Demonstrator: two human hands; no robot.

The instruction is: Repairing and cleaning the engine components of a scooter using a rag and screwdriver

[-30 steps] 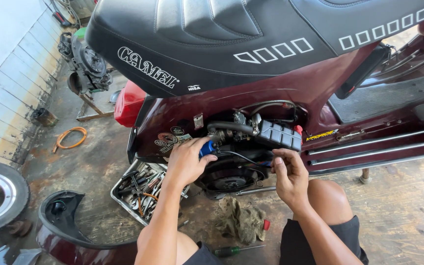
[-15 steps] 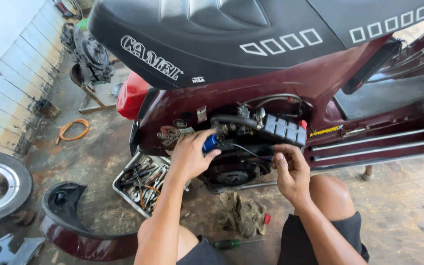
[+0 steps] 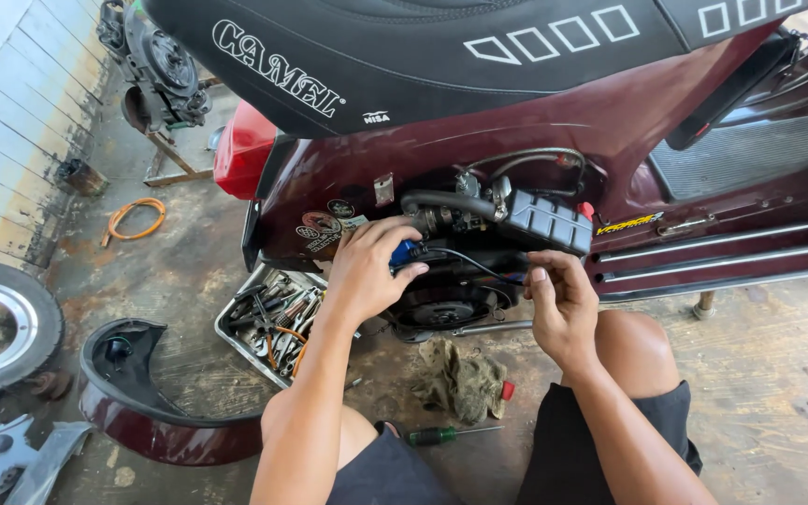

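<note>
A screwdriver [image 3: 443, 434] is lying nearest me, its shaft pointing right, beside a rag [image 3: 460, 379]. Left of the rag, a tray [image 3: 232, 339] is holding jumbled tools. My left hand [image 3: 367, 271] is closing on a blue part [image 3: 404, 252] in the scooter [image 3: 516, 122] engine bay; my right hand [image 3: 561, 304] is pinching a black cable [image 3: 479, 266] running sideways from it.
</note>
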